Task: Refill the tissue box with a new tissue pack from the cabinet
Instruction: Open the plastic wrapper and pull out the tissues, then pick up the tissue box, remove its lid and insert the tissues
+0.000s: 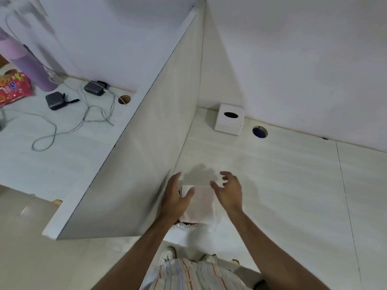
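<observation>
A white cube tissue box (229,119) with a dark oval slot on top stands at the back of the desk, in the corner by the divider. Near the desk's front edge lies a white tissue pack (201,203) in clear plastic wrap, with a bit of red print at its near end. My left hand (174,198) hovers over the pack's left side, fingers spread and the thumb over its top. My right hand (229,190) hangs just right of the pack with curled, parted fingers. Neither hand grips it.
A tall pale divider panel (146,153) runs along the left of the desk (282,185). A round cable hole (259,131) sits right of the tissue box. Beyond the divider lie grey cables (62,126), two dark chargers, a purple bottle (27,65) and a red snack bag (13,87).
</observation>
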